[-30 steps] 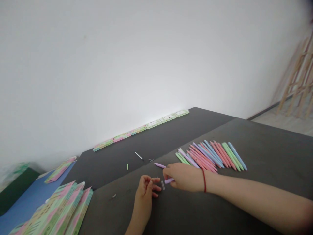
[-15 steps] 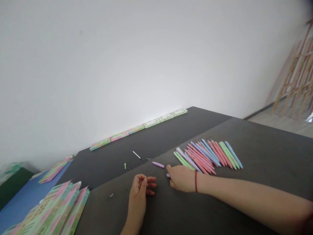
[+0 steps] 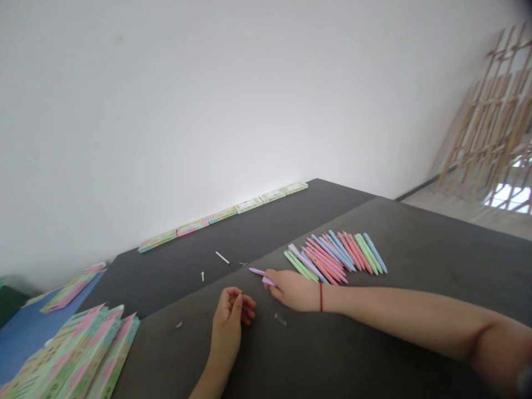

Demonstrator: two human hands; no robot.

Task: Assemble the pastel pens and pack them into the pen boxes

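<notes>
My right hand [image 3: 293, 289], with a red cord at the wrist, closes its fingers on a short purple pen part [image 3: 269, 281]. A pointed purple pen barrel [image 3: 256, 271] lies right at its fingertips; whether it is also gripped, I cannot tell. My left hand [image 3: 233, 313] is raised beside it with curled fingers, thumb against the index finger; anything between them is too small to make out. Below my right hand lies a small clear piece [image 3: 280, 318]. Farther off are a white pen refill [image 3: 223, 258], a small green part [image 3: 203, 276] and tiny bits [image 3: 243, 264].
A spread of pastel pens [image 3: 332, 257] lies beyond my right forearm. Flat printed boxes [image 3: 222, 215] line the wall. Stacked printed packs [image 3: 78, 354] stand at the left, near a blue surface [image 3: 25, 332]. A small scrap [image 3: 179, 325] rests on the dark table [image 3: 316, 354].
My right hand has moved left to the purple barrel, bringing the short purple part beside it. The clear piece now shows on the table. The camera view has turned slightly right.
</notes>
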